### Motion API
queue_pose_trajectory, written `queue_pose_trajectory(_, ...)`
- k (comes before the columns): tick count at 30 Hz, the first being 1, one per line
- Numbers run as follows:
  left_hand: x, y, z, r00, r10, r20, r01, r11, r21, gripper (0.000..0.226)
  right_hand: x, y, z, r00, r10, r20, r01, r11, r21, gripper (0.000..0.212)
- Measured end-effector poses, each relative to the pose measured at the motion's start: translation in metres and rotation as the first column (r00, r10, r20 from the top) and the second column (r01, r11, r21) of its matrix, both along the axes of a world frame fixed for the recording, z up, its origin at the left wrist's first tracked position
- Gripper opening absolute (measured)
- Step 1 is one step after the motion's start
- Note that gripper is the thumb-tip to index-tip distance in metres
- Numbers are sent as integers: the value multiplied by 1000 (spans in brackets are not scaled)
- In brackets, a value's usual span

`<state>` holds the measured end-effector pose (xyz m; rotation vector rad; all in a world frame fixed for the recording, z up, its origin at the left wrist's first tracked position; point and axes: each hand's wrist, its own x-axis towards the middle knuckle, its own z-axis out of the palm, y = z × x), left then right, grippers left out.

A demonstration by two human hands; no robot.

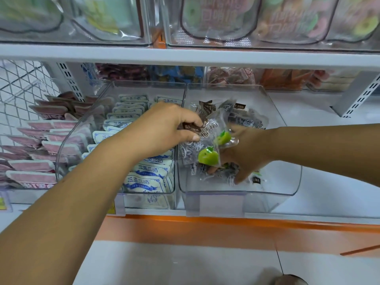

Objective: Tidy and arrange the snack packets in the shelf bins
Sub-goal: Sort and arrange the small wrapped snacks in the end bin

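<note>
Both hands reach into the right clear bin [287, 182], which holds several clear plum snack packets [242, 118] with black print and green fruit pictures. My left hand [164, 128] pinches the top of one such packet [205, 153] and holds it up over the bin. Palm down at the front of the same bin, my right hand [248, 155] is closed around a bunch of packets [225, 138]. The middle clear bin [67, 140] is packed with rows of white and blue packets [144, 177].
Pink packets [33, 177] are stacked at the left beside a wire mesh panel [18, 87]. Clear bins of ring candy [267, 19] sit on the shelf above. More packets fill the back row [176, 76]. An orange shelf edge [205, 223] runs below.
</note>
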<state>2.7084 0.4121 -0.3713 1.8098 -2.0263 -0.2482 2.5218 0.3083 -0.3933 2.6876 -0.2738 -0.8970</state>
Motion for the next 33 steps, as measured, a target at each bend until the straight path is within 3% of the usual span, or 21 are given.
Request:
queue_pose_trajectory(6, -17, 22, 8, 984, -140, 113, 131, 988, 83, 15, -6, -11, -8, 992, -126, 18, 126, 992, -16, 58)
queue_pose_trajectory(11, -27, 32, 1, 953, -175, 247, 155, 983, 100, 20, -5, -28, -17, 997, -53, 64, 53, 999, 6, 67)
queue_pose_trajectory(15, -39, 30, -12, 840, -249, 481, 152, 961, 232, 29, -4, -28, -14, 998, 42, 46, -44, 998, 53, 67)
queue_pose_trajectory(19, -44, 27, -21, 769, -286, 572, 142, 949, 283, 26, -2, -29, -13, 999, 30, 43, -34, 996, 78, 66)
queue_pose_trajectory(23, -39, 31, -22, 824, -310, 473, 194, 941, 279, 38, -1, -28, -13, 999, 21, 26, -23, 998, 59, 65)
queue_pose_trajectory(27, -30, 33, -39, 889, -269, 372, 262, 963, 69, 46, 0, -26, -16, 999, 25, 40, -27, 999, 47, 64)
queue_pose_trajectory(29, -26, 32, -46, 898, -258, 356, 260, 965, 41, 49, 2, -24, -17, 999, 22, 38, -24, 997, 68, 62)
queue_pose_trajectory(31, -25, 35, -46, 896, -262, 357, 278, 961, 6, 44, 5, -23, -14, 998, -33, 50, 26, 991, 135, 56)
queue_pose_trajectory(33, -24, 41, -44, 895, -277, 351, 315, 947, -57, 37, 6, -23, -5, 959, -240, 151, 172, 915, 365, 42)
